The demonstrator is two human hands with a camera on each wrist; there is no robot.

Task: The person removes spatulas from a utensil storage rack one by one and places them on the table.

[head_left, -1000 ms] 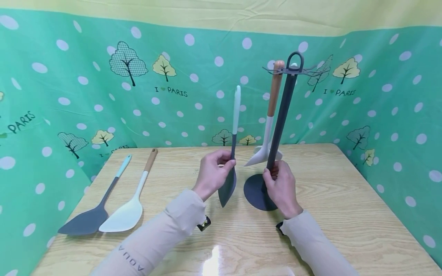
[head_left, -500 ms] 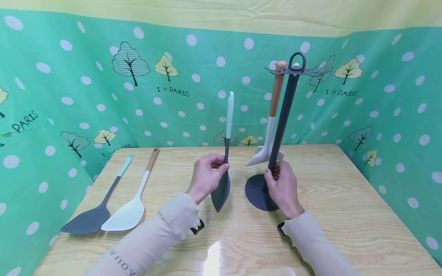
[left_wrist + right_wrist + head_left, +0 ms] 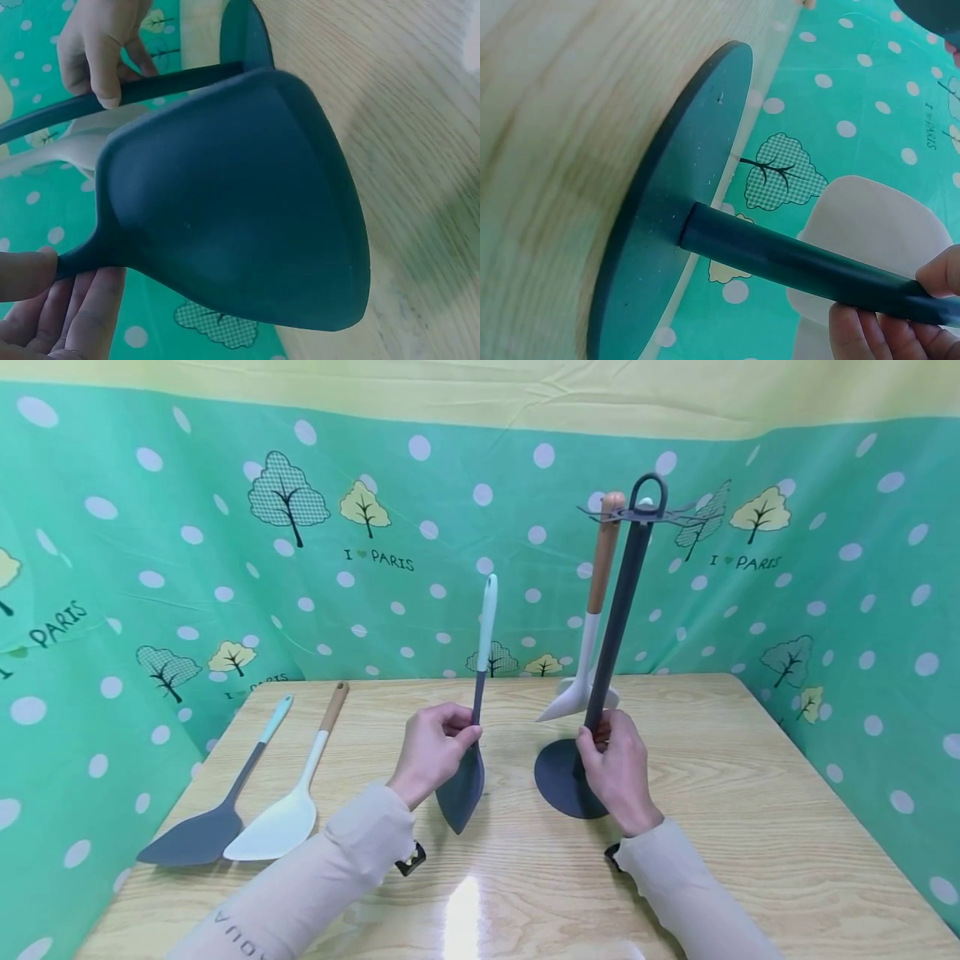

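The left grip (image 3: 437,750) has been displaced toward 8 o'clock, carrying the held spatula (image 3: 461,787) with it. Spatula blade tip and handle top now both sit lower in the head view. The gap to the stand (image 3: 621,618) has widened; the gap to the white spatula (image 3: 277,822) on the worktop (image 3: 750,860) has narrowed. The handle now crosses a checked tree (image 3: 504,660), formerly at its 9 o'clock side. The left sleeve (image 3: 322,877) has shifted likewise; its lettering is now partly cut off at the 6 o'clock edge.
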